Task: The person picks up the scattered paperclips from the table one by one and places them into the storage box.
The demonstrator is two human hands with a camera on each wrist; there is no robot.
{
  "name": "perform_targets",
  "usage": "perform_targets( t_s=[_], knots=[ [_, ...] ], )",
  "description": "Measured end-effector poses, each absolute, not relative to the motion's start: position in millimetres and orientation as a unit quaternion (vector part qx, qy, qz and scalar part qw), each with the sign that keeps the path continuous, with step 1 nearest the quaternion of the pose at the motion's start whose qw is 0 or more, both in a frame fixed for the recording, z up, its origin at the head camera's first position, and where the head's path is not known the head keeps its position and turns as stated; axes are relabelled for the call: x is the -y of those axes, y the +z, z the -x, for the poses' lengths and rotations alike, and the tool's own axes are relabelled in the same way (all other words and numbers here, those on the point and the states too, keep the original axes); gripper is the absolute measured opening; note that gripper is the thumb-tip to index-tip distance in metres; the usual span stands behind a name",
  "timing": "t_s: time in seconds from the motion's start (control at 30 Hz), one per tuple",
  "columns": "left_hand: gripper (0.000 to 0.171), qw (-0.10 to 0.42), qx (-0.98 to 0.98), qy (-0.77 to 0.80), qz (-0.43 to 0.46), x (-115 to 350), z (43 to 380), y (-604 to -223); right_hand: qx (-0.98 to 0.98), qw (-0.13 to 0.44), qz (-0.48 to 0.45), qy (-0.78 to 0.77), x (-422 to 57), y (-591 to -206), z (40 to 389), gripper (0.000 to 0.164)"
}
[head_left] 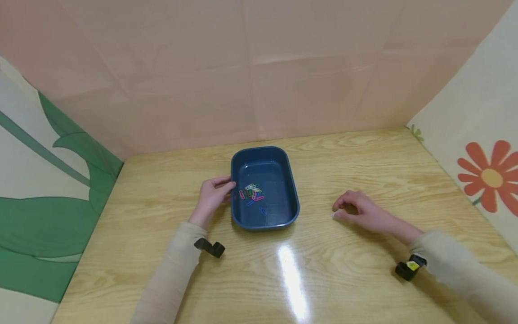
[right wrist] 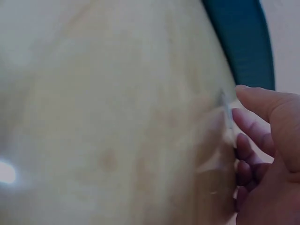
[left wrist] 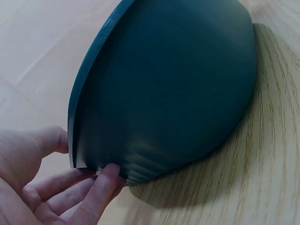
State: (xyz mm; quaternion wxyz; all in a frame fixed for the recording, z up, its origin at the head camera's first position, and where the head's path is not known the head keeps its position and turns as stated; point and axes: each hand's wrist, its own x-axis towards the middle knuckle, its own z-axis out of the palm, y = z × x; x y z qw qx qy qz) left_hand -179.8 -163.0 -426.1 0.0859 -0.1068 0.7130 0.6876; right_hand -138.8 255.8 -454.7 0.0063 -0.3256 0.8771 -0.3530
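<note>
A dark blue rectangular tray stands on the table, with several coloured paper clips loosely piled in its left part. At the tray's left rim, my left hand grips the edge. The left wrist view shows the fingers against the outer side of the tray and the thumb at the rim. Right of the tray, my right hand is low over the table, thumb and forefinger drawn together. A small thin whitish piece shows at their tips; its exact kind is too blurred to tell.
The wood-grain table carries a bright light reflection near its front. A pinkish cloth wall closes off the back. Patterned panels flank both sides, the right one with a red flower.
</note>
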Motion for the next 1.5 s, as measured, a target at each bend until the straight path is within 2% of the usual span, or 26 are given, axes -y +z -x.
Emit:
perform_targets(
  t_s=[0.13, 0.47, 0.97, 1.1, 1.23, 1.37, 1.5],
  knots=[
    [0.037, 0.081, -0.718, 0.683, 0.108, 164.5, 178.9, -427.5, -0.883, -0.027, 0.324, -0.338, -251.2, -459.4, 135.5, 0.02],
    [0.036, 0.084, -0.721, 0.679, 0.108, 166.4, 178.0, -426.8, -0.886, -0.049, 0.32, -0.332, -248.3, -463.3, 134.8, 0.021],
    [0.036, 0.074, -0.721, 0.68, 0.11, 167.5, 176.4, -428.6, -0.887, -0.045, 0.32, -0.328, -244.9, -459.7, 137.2, 0.019],
    [0.035, 0.075, -0.722, 0.679, 0.11, 166.7, 176.5, -428.6, -0.871, -0.011, 0.328, -0.365, -244.5, -455.0, 141.2, 0.016],
    [0.034, 0.073, -0.724, 0.677, 0.109, 165.3, 177.4, -428.5, -0.863, 0.078, 0.279, -0.414, -242.6, -442.1, 146.2, 0.001],
    [0.036, 0.075, -0.729, 0.673, 0.105, 163.1, 178.2, -427.8, -0.853, 0.133, 0.221, -0.454, -237.5, -424.1, 155.5, 0.013],
    [0.038, 0.076, -0.728, 0.673, 0.103, 162.0, 178.7, -426.7, -0.82, 0.155, 0.198, -0.515, -225.8, -406.0, 169.1, 0.018]
  ],
)
